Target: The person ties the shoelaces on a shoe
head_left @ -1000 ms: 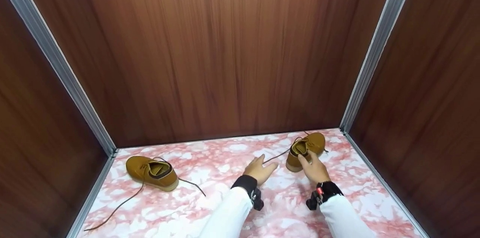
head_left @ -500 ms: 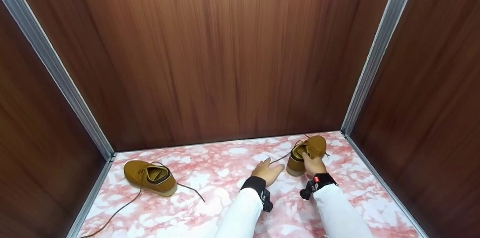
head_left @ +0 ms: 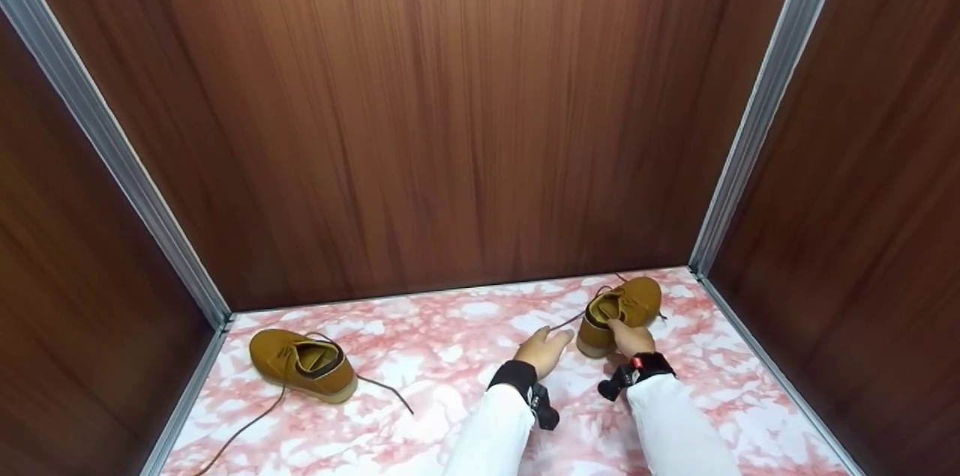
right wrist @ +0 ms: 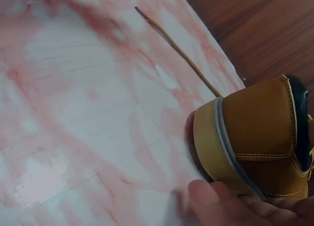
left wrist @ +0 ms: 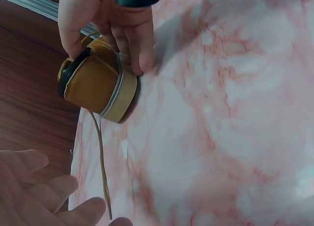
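A: Start at the far left. What's there?
B: Wood-grain side panel (head_left: 82, 296), metal post (head_left: 112, 124) in the corner. Then the left shoe (head_left: 296, 371), tan, on its sole on the pink-and-white marbled counter (head_left: 442, 386). Toe to the left and slightly back, heel toward the middle.
A: Laces?
B: Loose. One brown lace (head_left: 246, 428) trails down toward the near left edge; a shorter lace end (head_left: 386, 387) lies out past the heel.
A: Middle?
B: Left hand (head_left: 541, 354), black wristband, white sleeve (head_left: 491, 431). Fingers loosely spread, nothing gripped. A lace (left wrist: 101, 152) from the other shoe runs to beside its fingertips; can't tell if they touch.
A: Next along?
B: Right shoe (head_left: 628, 303), same tan, pale sole. Sits near the back right corner, toe angled away and right, heel nearest the person.
A: And the right hand (head_left: 634, 337)?
B: At that shoe's right side, grasping it. Thumb goes into the collar, fingers lie along the outside by the sole. Black wristband, white sleeve here too.
A: Beyond it?
B: Bare counter, then the right-hand wood panel (head_left: 862, 236).
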`<state>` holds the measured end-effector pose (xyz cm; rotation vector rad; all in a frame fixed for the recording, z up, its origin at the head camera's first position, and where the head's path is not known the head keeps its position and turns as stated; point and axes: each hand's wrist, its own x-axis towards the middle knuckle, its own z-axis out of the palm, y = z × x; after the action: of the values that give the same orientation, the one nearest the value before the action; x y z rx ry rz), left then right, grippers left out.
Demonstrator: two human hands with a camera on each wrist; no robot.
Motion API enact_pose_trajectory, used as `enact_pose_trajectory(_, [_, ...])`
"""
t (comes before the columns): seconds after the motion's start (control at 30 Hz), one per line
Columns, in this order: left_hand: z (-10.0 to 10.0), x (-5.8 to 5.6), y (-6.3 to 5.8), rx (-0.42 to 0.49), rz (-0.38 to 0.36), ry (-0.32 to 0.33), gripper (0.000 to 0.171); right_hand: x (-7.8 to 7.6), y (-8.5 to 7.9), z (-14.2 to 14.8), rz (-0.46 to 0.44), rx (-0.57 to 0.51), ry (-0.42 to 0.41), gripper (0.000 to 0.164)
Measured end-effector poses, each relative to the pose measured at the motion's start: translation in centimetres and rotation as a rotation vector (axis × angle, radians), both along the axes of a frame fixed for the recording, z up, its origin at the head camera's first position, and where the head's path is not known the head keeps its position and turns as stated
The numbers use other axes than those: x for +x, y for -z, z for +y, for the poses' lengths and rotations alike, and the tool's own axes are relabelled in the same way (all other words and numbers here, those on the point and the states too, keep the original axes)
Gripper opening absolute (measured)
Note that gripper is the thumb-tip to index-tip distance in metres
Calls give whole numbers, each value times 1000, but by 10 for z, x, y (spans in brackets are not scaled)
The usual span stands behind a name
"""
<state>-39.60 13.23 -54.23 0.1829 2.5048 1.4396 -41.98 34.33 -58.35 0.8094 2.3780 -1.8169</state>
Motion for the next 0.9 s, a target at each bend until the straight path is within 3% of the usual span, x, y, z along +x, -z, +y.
enact_pose_trajectory(0.07, [3,2,1,14,14,15,70,0,1,1,4,-99,39,55])
enact_pose_trajectory(0.17, [9,6,2,29,17,31,59,1,1,4,-1,-109,57,53])
enact_pose_trajectory(0.33, [18,13,1,40,4,28,53,3,0,12,4,58,1,69])
enact_pose_trajectory(0.53, [15,14,2,34,-2,16,61,3,-11,12,-37,309,-43,64])
enact_pose_trajectory(0.67, [11,12,3,19,11,10,66,1,-13,14,-38,389,-74,65])
enact_pose_trajectory(0.9, [2,6,10,13,7,-2,68,3,-1,20,-11,222,-99,53])
